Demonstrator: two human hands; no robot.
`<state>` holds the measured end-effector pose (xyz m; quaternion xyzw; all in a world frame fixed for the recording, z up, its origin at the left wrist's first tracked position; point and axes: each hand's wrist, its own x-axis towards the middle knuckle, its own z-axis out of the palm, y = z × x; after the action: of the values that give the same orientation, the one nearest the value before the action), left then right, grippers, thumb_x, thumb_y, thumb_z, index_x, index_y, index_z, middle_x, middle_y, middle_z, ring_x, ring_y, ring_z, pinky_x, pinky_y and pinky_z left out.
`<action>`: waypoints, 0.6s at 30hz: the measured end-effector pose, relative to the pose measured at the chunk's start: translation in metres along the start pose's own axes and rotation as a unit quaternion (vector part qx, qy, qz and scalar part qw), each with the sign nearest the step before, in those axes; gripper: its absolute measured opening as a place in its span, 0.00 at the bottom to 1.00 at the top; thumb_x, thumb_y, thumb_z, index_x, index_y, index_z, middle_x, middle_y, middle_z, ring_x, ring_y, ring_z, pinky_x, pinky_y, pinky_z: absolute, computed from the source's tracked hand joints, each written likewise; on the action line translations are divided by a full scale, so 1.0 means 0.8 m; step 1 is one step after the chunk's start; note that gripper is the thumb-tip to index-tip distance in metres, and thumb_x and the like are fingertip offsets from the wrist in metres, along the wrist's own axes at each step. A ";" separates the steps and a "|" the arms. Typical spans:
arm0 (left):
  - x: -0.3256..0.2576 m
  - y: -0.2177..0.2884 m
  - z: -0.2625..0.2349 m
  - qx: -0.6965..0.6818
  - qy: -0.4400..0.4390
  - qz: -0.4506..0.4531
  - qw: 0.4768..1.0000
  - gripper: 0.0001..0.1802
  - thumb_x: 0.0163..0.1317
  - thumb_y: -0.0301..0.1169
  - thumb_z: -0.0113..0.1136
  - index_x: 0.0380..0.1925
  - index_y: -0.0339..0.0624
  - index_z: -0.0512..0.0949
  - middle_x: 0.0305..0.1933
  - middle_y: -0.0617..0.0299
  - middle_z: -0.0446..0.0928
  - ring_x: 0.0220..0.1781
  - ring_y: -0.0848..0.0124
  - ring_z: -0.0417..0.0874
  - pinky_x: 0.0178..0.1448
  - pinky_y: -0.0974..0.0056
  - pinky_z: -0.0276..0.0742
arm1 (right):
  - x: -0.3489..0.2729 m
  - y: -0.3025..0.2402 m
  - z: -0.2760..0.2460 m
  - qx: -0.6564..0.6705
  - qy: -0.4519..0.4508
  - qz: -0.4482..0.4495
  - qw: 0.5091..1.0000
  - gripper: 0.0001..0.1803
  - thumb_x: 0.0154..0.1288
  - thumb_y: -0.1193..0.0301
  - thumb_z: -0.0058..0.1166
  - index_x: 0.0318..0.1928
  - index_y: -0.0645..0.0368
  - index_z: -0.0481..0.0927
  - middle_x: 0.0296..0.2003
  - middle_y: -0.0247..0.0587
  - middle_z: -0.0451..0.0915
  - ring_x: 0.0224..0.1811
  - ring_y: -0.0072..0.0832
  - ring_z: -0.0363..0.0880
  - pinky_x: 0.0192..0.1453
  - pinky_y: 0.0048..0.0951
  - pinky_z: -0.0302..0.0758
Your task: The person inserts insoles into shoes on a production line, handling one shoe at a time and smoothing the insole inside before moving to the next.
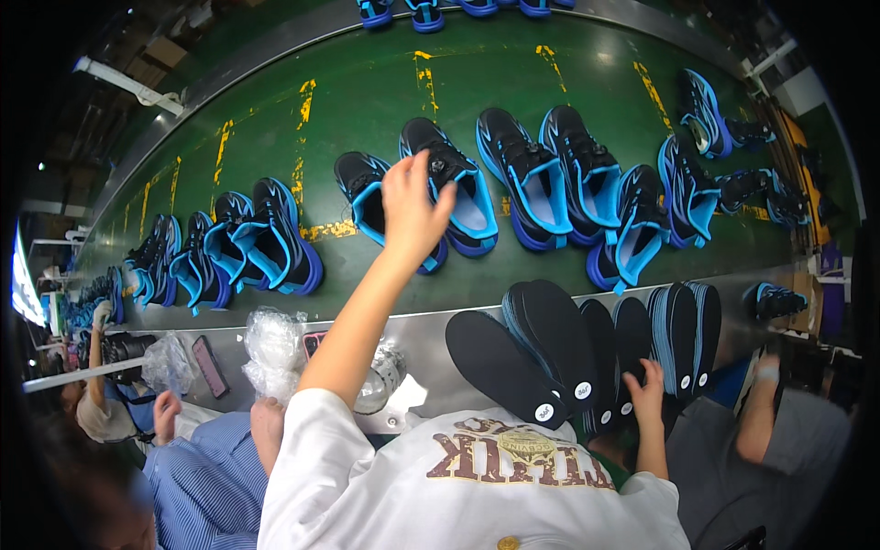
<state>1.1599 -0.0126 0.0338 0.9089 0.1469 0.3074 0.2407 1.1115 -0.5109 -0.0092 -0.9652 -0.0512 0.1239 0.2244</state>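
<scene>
My left hand (417,206) reaches over a pair of black-and-blue sneakers on the green conveyor belt (367,92). Its fingers are apart, between the left sneaker (365,188) and the right sneaker (467,197), with nothing seen in them; whether they touch a shoe I cannot tell. A pale insole shows inside the right one. Low on the right, my right hand (647,396) is beside a black insole (631,339), its fingers slightly bent and apart. More black insoles with white round stickers fan out to its left (495,362), and a blue-edged stack (674,330) stands to its right.
Another sneaker pair (541,183) stands right of my left hand, with several more along the belt both ways. Clear plastic wrap (273,339) and a phone (210,367) lie on the metal ledge (422,335). People sit close on both sides, one in blue stripes (215,477).
</scene>
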 end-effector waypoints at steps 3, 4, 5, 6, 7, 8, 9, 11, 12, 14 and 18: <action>0.011 -0.004 0.045 0.074 -0.110 -0.029 0.991 0.41 0.48 0.27 0.59 0.61 0.44 0.50 0.55 0.39 0.58 0.56 0.45 0.62 0.57 0.54 0.63 | 0.006 -0.021 0.011 -0.079 -0.046 0.028 0.995 0.35 0.41 0.70 0.64 0.52 0.61 0.62 0.49 0.55 0.65 0.52 0.50 0.64 0.57 0.38 0.62; 0.011 -0.011 0.053 0.047 -0.166 -0.092 0.981 0.43 0.46 0.21 0.56 0.62 0.45 0.46 0.57 0.40 0.55 0.59 0.44 0.59 0.58 0.53 0.63 | 0.009 -0.026 0.009 -0.075 -0.054 0.047 0.995 0.35 0.40 0.70 0.65 0.51 0.62 0.62 0.48 0.56 0.65 0.52 0.51 0.64 0.56 0.39 0.63; 0.011 -0.012 0.058 -0.005 -0.150 -0.090 0.985 0.43 0.46 0.19 0.54 0.62 0.45 0.46 0.57 0.40 0.53 0.59 0.43 0.58 0.59 0.53 0.62 | 0.009 -0.025 0.006 -0.071 -0.043 0.054 0.995 0.35 0.41 0.69 0.65 0.51 0.62 0.62 0.49 0.56 0.65 0.52 0.51 0.64 0.55 0.39 0.63; 0.010 -0.015 0.058 -0.057 -0.132 -0.087 0.986 0.43 0.46 0.17 0.53 0.63 0.45 0.45 0.58 0.40 0.51 0.59 0.43 0.58 0.60 0.54 0.62 | 0.006 -0.023 0.004 -0.065 -0.030 0.059 0.996 0.35 0.41 0.69 0.65 0.51 0.62 0.62 0.49 0.56 0.65 0.52 0.51 0.64 0.55 0.39 0.64; 0.007 -0.016 0.056 -0.108 -0.113 -0.084 0.984 0.43 0.45 0.15 0.51 0.63 0.45 0.45 0.59 0.40 0.49 0.59 0.43 0.58 0.61 0.54 0.61 | 0.002 -0.020 0.002 -0.059 -0.018 0.064 0.996 0.35 0.41 0.68 0.65 0.51 0.62 0.62 0.49 0.56 0.65 0.52 0.51 0.64 0.55 0.39 0.64; 0.007 -0.008 0.052 -0.146 -0.105 -0.093 0.979 0.43 0.44 0.12 0.47 0.62 0.45 0.45 0.60 0.40 0.46 0.59 0.42 0.58 0.62 0.55 0.60 | -0.005 -0.020 -0.009 -0.054 -0.003 0.051 0.997 0.35 0.44 0.67 0.64 0.53 0.63 0.63 0.50 0.57 0.66 0.52 0.51 0.65 0.56 0.38 0.64; 0.002 -0.008 0.043 -0.155 -0.102 -0.102 0.977 0.42 0.46 0.13 0.49 0.62 0.44 0.46 0.59 0.40 0.46 0.59 0.42 0.58 0.61 0.55 0.61 | -0.005 -0.024 -0.021 -0.057 0.007 0.035 0.998 0.34 0.45 0.67 0.63 0.53 0.63 0.63 0.50 0.58 0.66 0.52 0.51 0.65 0.56 0.38 0.64; -0.011 -0.014 0.049 -0.175 -0.083 -0.113 0.974 0.40 0.48 0.15 0.51 0.61 0.43 0.47 0.59 0.41 0.48 0.58 0.43 0.60 0.60 0.55 0.61 | -0.003 -0.040 -0.055 -0.063 0.025 0.004 0.998 0.33 0.47 0.67 0.62 0.54 0.64 0.65 0.50 0.58 0.67 0.52 0.50 0.66 0.56 0.36 0.63; -0.013 -0.021 0.050 -0.170 -0.074 -0.123 0.975 0.37 0.50 0.18 0.53 0.60 0.41 0.49 0.57 0.40 0.54 0.57 0.46 0.62 0.58 0.56 0.63 | 0.004 -0.056 -0.073 -0.047 0.008 0.025 0.999 0.32 0.49 0.67 0.61 0.54 0.64 0.66 0.49 0.57 0.68 0.52 0.49 0.67 0.56 0.36 0.63; -0.002 -0.017 0.050 -0.123 -0.057 -0.106 0.985 0.30 0.55 0.25 0.52 0.58 0.40 0.55 0.49 0.42 0.66 0.51 0.50 0.69 0.52 0.56 0.66 | 0.018 -0.080 -0.107 -0.032 -0.001 0.034 0.999 0.27 0.53 0.69 0.58 0.53 0.65 0.68 0.47 0.52 0.71 0.47 0.38 0.72 0.51 0.30 0.67; 0.016 -0.017 0.056 -0.060 -0.036 -0.065 0.995 0.19 0.58 0.33 0.49 0.49 0.38 0.65 0.37 0.48 0.73 0.39 0.50 0.74 0.41 0.54 0.67 | 0.077 -0.149 -0.168 0.173 -0.004 -0.028 0.985 0.15 0.55 0.74 0.54 0.43 0.67 0.75 0.37 0.40 0.75 0.35 0.19 0.71 0.39 0.19 0.67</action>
<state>1.1960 -0.0112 0.0015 0.8919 0.1784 0.2661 0.3190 1.2009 -0.4512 0.1475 -0.9096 -0.0567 0.1289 0.3908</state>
